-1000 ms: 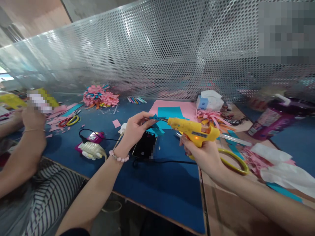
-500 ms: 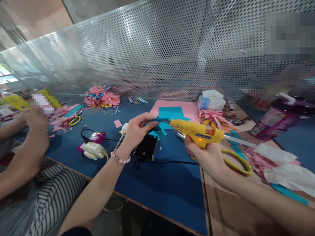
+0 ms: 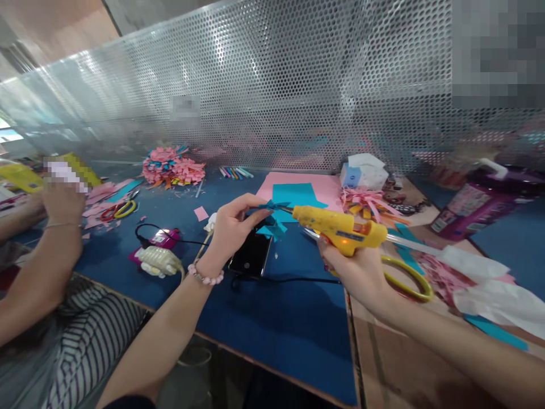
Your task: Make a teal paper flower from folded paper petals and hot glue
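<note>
My left hand (image 3: 238, 224) pinches a small fringed piece of blue paper (image 3: 275, 205) between thumb and fingers, above the table. In my right hand (image 3: 355, 270) is a yellow glue gun (image 3: 336, 227), its orange light lit and a clear glue stick (image 3: 415, 244) poking out of the back. The nozzle points left, at or very close to the blue paper; I cannot tell whether it touches. Below my left hand lies a black phone (image 3: 251, 255), and beside it a curled blue paper scrap (image 3: 272, 230). Yellow-handled scissors (image 3: 411, 278) lie partly hidden under my right hand.
Pink and blue paper sheets (image 3: 293, 196) lie ahead, by a tissue box (image 3: 364, 172). A purple bottle (image 3: 477, 201) stands right. A black cord (image 3: 298, 280) crosses the table. Left are a pink paper bundle (image 3: 170, 165), red-and-yellow scissors (image 3: 121, 210) and another person's arm (image 3: 62, 244).
The view has shifted slightly, so most things sit a little further left. My hands keep nearly the same pose, glue gun nozzle still by the blue paper.
</note>
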Demonstrator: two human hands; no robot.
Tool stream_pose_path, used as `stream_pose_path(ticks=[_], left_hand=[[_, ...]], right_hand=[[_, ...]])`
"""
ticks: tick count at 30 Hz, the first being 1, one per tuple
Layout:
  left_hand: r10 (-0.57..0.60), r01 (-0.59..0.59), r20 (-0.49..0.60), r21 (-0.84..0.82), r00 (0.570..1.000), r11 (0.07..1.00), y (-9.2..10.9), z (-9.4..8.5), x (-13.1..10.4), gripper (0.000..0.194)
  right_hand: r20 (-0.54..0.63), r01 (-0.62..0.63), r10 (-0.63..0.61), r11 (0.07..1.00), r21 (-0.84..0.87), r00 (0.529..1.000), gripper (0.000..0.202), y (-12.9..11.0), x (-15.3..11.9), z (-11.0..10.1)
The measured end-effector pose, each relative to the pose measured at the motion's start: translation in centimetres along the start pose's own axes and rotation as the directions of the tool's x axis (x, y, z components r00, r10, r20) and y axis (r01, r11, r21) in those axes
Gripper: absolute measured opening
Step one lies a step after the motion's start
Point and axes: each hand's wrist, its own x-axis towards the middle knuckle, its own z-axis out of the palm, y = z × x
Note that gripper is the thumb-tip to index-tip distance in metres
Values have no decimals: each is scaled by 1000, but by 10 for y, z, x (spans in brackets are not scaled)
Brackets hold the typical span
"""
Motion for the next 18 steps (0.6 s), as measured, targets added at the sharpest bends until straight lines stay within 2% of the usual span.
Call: stream_pose_path(ticks=[8,14,18], left_hand=[[132,-129,-21,117,991,985,2,2,-2,8],[203,-195,-42,139,978,971,2,4,-2,9],[251,-240,-45,172,967,955,-3,5,-1,7]], right_hand=[[-23,139,-143,983,-118,989,12,3,1,-1],[-48,147,-156,976,-158,986,10,6,0,0],[-73,209,-229,953,-222,971,4,6,-2,3]])
